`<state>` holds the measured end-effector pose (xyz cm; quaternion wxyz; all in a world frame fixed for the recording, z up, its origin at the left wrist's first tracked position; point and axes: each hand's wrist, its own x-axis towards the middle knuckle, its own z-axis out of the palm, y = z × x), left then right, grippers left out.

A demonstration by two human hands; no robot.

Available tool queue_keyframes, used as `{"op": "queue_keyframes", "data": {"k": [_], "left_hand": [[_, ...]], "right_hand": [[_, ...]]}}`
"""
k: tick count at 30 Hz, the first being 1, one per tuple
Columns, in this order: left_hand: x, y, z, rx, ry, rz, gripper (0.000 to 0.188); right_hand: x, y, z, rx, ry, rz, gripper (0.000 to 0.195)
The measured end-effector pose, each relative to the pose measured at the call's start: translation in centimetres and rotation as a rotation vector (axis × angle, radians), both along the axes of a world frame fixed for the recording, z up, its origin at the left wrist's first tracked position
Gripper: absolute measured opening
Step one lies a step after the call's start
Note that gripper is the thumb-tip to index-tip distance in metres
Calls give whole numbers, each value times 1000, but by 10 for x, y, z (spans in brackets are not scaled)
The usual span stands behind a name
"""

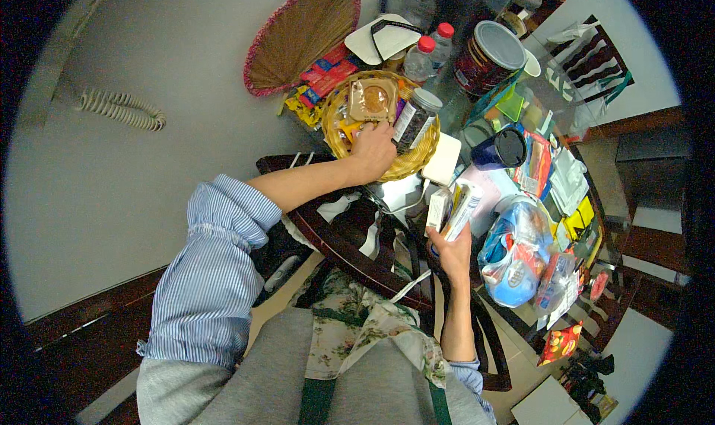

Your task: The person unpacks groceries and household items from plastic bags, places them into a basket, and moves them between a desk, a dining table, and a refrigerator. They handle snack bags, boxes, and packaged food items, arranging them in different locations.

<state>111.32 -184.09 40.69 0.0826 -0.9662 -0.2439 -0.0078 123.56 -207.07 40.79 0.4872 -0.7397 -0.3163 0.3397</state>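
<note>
My left hand [375, 150] reaches over the rim of a yellow woven basket [416, 165]. Its fingertips are among the packets inside, just below a clear-and-brown wrapped round pastry [373, 100]; whether they grip anything is hidden. A jar with a grey lid [416, 121], dark contents and a white label leans in the basket to the right of that hand. Lower down, my right hand [453, 252] holds a small white carton [438, 210] together with a longer white box [463, 213]. Both stick up from between thumb and fingers.
Right of the basket are a white power bank [443, 158] with a cable and a dark blue lidded cup [500, 148]. A plastic bag of goods [515, 252] lies near the right edge. Behind stand red-capped bottles [419, 59], a large tub [491, 56] and a straw fan [304, 37].
</note>
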Motion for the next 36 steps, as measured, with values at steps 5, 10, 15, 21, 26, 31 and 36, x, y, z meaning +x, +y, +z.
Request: {"op": "queue_keyframes", "data": {"k": [5, 10, 15, 21, 26, 31, 36], "left_hand": [[-5, 3, 0, -19, -3, 105, 15], [-1, 7, 16, -31, -3, 43, 16], [-3, 10, 4, -5, 15, 54, 19], [-20, -2, 40, -144, -48, 181, 58], [-27, -9, 43, -228, -54, 379, 69], [-14, -7, 32, -274, -69, 462, 66], [-22, 1, 53, -526, -149, 390, 59]], "right_hand": [[-2, -5, -8, -41, 0, 10, 60], [-5, -7, -9, -5, 36, -9, 60], [-8, -9, -8, 63, -170, 38, 54], [-6, -15, -17, 54, -76, -27, 51], [-6, -16, -19, -45, 53, -46, 55], [-11, -10, -11, 12, 46, -9, 57], [-8, -9, -11, -28, -44, -14, 57]]}}
